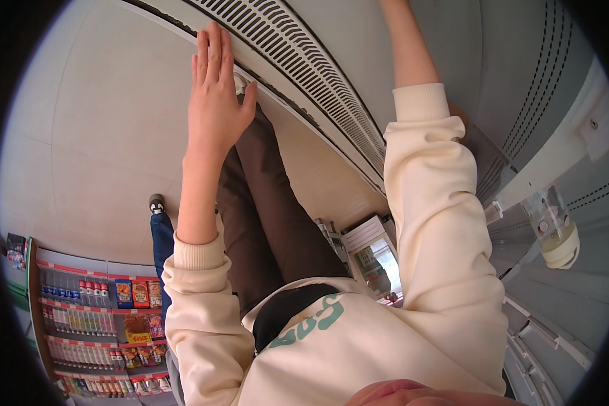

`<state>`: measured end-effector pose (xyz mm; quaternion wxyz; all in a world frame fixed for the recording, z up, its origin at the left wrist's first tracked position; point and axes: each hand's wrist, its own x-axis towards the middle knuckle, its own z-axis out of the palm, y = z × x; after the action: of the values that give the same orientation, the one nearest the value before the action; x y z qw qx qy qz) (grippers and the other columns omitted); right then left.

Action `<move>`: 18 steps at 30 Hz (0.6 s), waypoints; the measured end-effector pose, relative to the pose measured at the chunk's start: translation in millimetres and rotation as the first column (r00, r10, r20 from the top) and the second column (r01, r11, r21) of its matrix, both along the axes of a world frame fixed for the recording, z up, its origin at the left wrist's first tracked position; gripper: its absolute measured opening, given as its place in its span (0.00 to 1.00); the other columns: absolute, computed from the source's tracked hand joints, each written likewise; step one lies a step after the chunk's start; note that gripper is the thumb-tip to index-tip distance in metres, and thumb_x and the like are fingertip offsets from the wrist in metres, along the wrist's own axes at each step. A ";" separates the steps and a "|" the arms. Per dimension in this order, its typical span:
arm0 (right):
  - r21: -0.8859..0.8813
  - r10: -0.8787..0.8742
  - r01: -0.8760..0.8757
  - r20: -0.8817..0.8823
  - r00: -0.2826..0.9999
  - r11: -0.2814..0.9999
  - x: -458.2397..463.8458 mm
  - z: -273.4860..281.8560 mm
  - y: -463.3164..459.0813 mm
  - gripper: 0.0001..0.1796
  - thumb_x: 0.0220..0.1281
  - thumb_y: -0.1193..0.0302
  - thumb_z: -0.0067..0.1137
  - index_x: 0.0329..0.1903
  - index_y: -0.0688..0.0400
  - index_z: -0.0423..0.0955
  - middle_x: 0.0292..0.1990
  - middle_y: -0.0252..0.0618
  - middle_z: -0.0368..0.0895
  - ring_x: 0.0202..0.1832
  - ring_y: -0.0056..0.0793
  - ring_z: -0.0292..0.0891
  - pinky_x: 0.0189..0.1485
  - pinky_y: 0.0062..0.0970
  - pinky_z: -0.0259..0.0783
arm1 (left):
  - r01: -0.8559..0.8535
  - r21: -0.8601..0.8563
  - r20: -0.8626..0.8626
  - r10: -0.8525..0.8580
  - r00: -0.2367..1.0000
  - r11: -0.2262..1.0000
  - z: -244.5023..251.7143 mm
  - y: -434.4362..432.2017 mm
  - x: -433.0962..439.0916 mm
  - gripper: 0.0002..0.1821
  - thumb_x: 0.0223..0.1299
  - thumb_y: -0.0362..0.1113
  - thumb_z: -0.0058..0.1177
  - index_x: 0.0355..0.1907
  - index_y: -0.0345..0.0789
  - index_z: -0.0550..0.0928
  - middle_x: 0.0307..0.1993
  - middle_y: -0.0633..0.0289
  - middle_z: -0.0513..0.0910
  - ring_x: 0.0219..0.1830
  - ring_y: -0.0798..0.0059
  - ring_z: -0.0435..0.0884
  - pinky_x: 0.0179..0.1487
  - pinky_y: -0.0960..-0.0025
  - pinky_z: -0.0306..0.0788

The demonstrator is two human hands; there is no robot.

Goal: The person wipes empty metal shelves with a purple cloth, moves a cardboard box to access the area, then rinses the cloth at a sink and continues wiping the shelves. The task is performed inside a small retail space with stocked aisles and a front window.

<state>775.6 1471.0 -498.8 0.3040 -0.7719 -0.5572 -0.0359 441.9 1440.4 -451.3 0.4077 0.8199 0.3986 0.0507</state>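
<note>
My left hand [215, 101] is raised over the floor with its back to me, fingers straight and thumb apart, holding nothing. It is nearest to the front edge of an open refrigerated display case [304, 96], whose slotted air grille [284, 48] runs past the fingertips. Whether it touches that edge I cannot tell. My right forearm [416, 51] reaches across the grey case floor [355, 30] and leaves the picture at the top. The right hand itself is out of view.
A clear bottle with a cream cap [553, 236] is at the right, inside the case, near bare shelf rails [543, 330]. Lower left, a store shelf [76, 307] holds drink bottles and snack packets [139, 294]. Someone else's blue-trousered leg [160, 238] is beside it.
</note>
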 end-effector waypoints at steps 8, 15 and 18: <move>-0.056 -0.494 0.491 -0.048 0.868 0.869 100.1 -24.7 -207.6 0.22 0.65 0.71 0.57 0.59 0.64 0.66 0.54 0.50 0.73 0.56 0.43 0.72 0.60 0.34 0.70 | 0.025 -0.018 -0.008 -0.025 1.000 1.000 0.3 4.5 -4.5 0.45 0.56 0.37 0.56 0.75 0.34 0.52 0.77 0.56 0.48 0.78 0.57 0.44 0.76 0.52 0.48; -0.250 -0.903 0.870 -0.044 0.428 0.424 128.0 -7.8 -249.7 0.27 0.65 0.71 0.57 0.64 0.62 0.61 0.61 0.48 0.68 0.60 0.43 0.70 0.65 0.37 0.68 | 0.030 -0.053 0.012 -0.030 0.999 0.998 -1.4 6.2 -7.1 0.46 0.59 0.40 0.56 0.76 0.35 0.49 0.77 0.56 0.45 0.78 0.55 0.41 0.77 0.53 0.45; -0.063 -0.594 0.591 -0.125 0.795 0.804 121.6 -29.6 -195.8 0.23 0.62 0.73 0.60 0.59 0.62 0.66 0.56 0.47 0.71 0.57 0.42 0.71 0.60 0.37 0.69 | 0.019 -0.045 0.020 -0.018 1.000 0.999 -0.5 4.7 -4.2 0.47 0.54 0.37 0.57 0.75 0.34 0.51 0.77 0.55 0.47 0.78 0.57 0.42 0.76 0.53 0.47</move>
<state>897.1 1275.2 -528.4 0.3076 -0.9110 -0.2656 -0.0697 437.7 1445.1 -451.8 0.4305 0.8136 0.3880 0.0460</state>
